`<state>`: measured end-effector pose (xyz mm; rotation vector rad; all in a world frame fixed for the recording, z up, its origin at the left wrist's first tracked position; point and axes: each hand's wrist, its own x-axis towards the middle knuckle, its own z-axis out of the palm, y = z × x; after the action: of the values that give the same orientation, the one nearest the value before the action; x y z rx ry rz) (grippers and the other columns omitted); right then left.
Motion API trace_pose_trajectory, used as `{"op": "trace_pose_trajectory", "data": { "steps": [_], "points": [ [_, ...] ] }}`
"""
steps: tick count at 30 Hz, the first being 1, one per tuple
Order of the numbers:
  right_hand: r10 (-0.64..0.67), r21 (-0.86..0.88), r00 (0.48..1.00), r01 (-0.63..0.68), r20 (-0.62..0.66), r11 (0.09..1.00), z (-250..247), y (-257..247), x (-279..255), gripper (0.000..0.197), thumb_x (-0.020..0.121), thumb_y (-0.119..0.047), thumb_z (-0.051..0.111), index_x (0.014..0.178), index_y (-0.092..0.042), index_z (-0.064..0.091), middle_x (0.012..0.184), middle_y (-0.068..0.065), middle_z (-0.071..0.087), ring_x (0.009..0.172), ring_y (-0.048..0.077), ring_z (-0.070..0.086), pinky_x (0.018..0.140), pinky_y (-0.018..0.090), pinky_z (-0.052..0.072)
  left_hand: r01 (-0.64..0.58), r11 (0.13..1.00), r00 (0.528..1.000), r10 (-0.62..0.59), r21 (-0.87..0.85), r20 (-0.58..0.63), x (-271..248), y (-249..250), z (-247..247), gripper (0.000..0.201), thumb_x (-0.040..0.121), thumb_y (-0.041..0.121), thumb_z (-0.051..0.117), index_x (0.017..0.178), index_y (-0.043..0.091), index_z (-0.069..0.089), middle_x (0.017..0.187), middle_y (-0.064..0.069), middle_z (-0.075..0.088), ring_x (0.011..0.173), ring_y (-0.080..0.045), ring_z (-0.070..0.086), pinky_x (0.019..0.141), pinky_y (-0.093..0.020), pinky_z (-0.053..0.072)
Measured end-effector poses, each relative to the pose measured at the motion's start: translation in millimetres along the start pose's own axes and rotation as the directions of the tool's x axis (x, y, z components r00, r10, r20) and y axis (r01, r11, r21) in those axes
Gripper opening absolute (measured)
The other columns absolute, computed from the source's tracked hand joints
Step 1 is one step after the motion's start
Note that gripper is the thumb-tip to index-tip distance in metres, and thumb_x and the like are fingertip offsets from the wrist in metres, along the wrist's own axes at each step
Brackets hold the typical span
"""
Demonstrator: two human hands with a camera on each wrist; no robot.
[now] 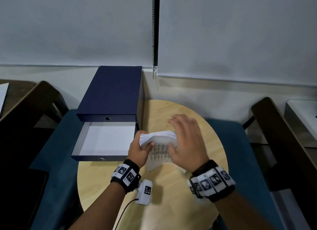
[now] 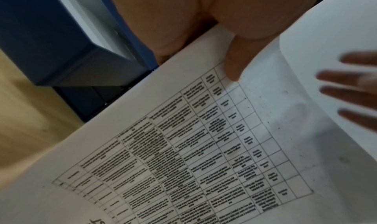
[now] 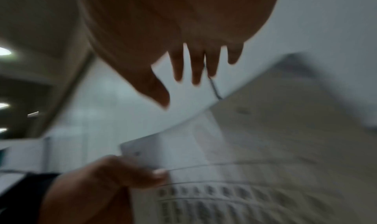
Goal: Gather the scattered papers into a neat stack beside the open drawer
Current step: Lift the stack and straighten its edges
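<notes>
Wristbands with markers on both forearms, nearest the camera. Left hand (image 1: 138,150) grips the stack of papers (image 1: 158,140) at its left edge, thumb on a printed table sheet. Right hand (image 1: 186,141) hovers over the stack, fingers straight and spread, blurred. Papers sit above the round table (image 1: 171,186), just beside the open drawer (image 1: 104,140) of the blue box (image 1: 111,92).
</notes>
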<state>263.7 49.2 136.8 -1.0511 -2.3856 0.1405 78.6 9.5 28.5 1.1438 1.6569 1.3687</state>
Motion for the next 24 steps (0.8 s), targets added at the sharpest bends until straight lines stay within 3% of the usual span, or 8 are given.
{"op": "trace_pose_trajectory", "data": {
  "steps": [3,5,8,12,16,19,21,24],
  "points": [
    [0.019,-0.186,0.946,0.044,0.324,0.982,21,-17,22,0.064,0.075,-0.027,0.059,0.137,-0.019,0.041,0.138,0.002,0.048,0.134,0.025,0.042,0.114,0.050,0.025,-0.013,1.000,1.000,0.013,0.008,0.022,0,4,2,0.028,0.075,0.038,0.069,0.094,0.039,0.048,0.088,0.005,0.064,0.081,-0.018,0.062,0.076,-0.039,0.050],
    [0.072,-0.258,0.899,0.047,0.431,0.965,31,-18,30,0.049,0.079,-0.023,0.059,0.126,-0.019,0.047,0.120,0.003,0.059,0.115,0.027,0.056,0.100,0.045,0.038,-0.024,1.000,0.999,0.023,0.019,0.034,1,5,3,0.027,0.078,0.033,0.068,0.094,0.035,0.047,0.089,0.002,0.064,0.082,-0.019,0.062,0.075,-0.040,0.051],
    [0.100,-0.315,0.898,0.044,0.429,0.948,27,-12,32,0.025,0.082,-0.017,0.057,0.107,-0.019,0.053,0.100,0.003,0.065,0.094,0.028,0.062,0.077,0.039,0.043,-0.006,0.999,0.998,0.003,0.040,0.065,0,-1,7,0.031,0.081,0.033,0.071,0.101,0.033,0.047,0.098,0.001,0.066,0.091,-0.017,0.064,0.080,-0.038,0.054],
    [0.187,-0.194,0.922,-0.126,0.339,0.973,-11,19,18,0.020,0.084,-0.017,0.058,0.103,-0.023,0.054,0.092,-0.002,0.065,0.087,0.028,0.064,0.065,0.033,0.044,0.012,0.985,0.998,-0.021,0.175,0.051,-9,-21,18,0.039,0.081,0.036,0.074,0.110,0.031,0.049,0.109,0.010,0.062,0.108,-0.016,0.061,0.091,-0.036,0.051],
    [0.427,0.134,0.869,-0.468,0.251,0.873,-65,79,-9,0.018,0.085,-0.023,0.067,0.101,-0.022,0.060,0.086,-0.005,0.070,0.084,0.022,0.066,0.075,0.038,0.053,0.122,0.975,0.992,-0.116,0.187,-0.043,-14,-34,26,0.080,0.067,0.057,0.081,0.131,0.026,0.043,0.124,0.007,0.058,0.113,-0.015,0.059,0.098,-0.040,0.052],
    [0.480,0.338,0.853,-0.521,0.204,0.783,-93,110,-28,0.026,0.081,-0.011,0.073,0.101,-0.027,0.068,0.093,-0.009,0.074,0.089,0.013,0.069,0.084,0.041,0.055,0.172,0.982,0.978,-0.160,0.077,-0.136,-10,-24,40,0.123,0.055,0.058,0.085,0.150,0.019,0.018,0.150,0.001,0.029,0.134,-0.012,0.034,0.113,-0.031,0.029],
    [0.510,0.453,0.837,-0.539,0.197,0.710,-103,123,-38,0.030,0.082,-0.005,0.072,0.097,-0.031,0.069,0.094,-0.009,0.075,0.092,0.012,0.070,0.088,0.041,0.055,0.263,0.950,0.953,-0.283,-0.168,-0.112,-5,-11,49,0.117,0.064,0.038,0.087,0.152,0.017,0.012,0.151,-0.003,0.030,0.134,-0.015,0.036,0.113,-0.031,0.029],
    [0.522,0.612,0.821,-0.540,0.231,0.578,-106,140,-51,0.034,0.085,-0.001,0.069,0.101,-0.031,0.071,0.103,-0.004,0.076,0.100,0.017,0.071,0.095,0.047,0.052,0.246,0.869,0.969,-0.212,-0.429,0.125,5,-2,52,0.077,0.081,0.027,0.073,0.145,0.007,0.036,0.139,-0.016,0.054,0.125,-0.031,0.054,0.109,-0.048,0.041]
  ]
}}
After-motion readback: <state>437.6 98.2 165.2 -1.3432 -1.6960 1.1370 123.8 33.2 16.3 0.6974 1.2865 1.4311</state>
